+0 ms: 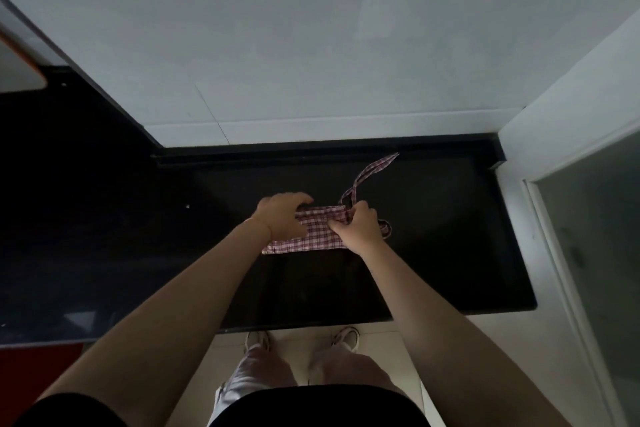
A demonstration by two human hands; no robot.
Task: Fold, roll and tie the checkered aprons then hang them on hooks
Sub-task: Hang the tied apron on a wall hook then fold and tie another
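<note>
Both hands grip the folded apron on the tabletop, left hand curled over its left end, right hand pinching its right, long axis left-right.

- Location type: a home kitchen, judging by the fixed fittings.
- Work surface: a glossy black stone desk in an L-shape, running along two walls and set into a corner.
- Wall finish: large pale grey tiles with visible grout lines above a dark upstand at the back edge.
- Lower left: a red cabinet front below the desk edge.
- Right side: a white frame holding a frosted glass panel.
- Floor: light-coloured tiles.
- Lighting: dim.
</note>
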